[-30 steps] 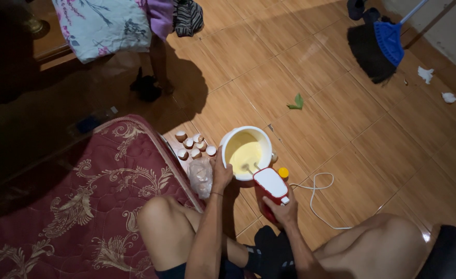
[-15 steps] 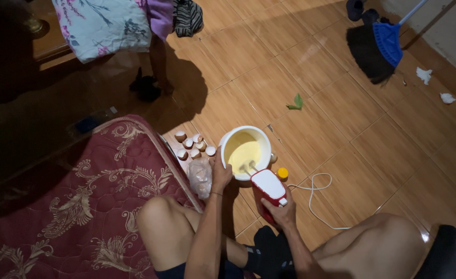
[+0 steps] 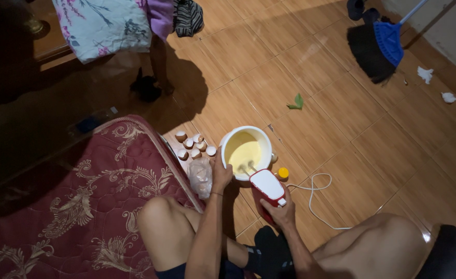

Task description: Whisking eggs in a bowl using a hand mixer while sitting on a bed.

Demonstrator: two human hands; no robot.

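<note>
A white bowl (image 3: 261, 138) of pale yellow batter stands on the tiled floor between my knees. My left hand (image 3: 220, 173) grips its near-left rim. My right hand (image 3: 281, 212) holds a red and white electric hand mixer (image 3: 268, 187) by the handle, its two beaters dipped into the batter at the bowl's near side. The mixer's white cord (image 3: 318, 192) loops over the floor to the right.
Several empty eggshells (image 3: 192, 144) and a clear plastic bag (image 3: 200, 176) lie left of the bowl. A small yellow cap (image 3: 283, 173) sits by the mixer. A red patterned mattress (image 3: 78, 206) fills the left. A blue broom (image 3: 389, 39), a green leaf (image 3: 296, 102) and paper scraps (image 3: 425, 73) lie farther off.
The mixer and my right hand have shifted slightly left along the bowl's near side. My left hand stays on the rim.
</note>
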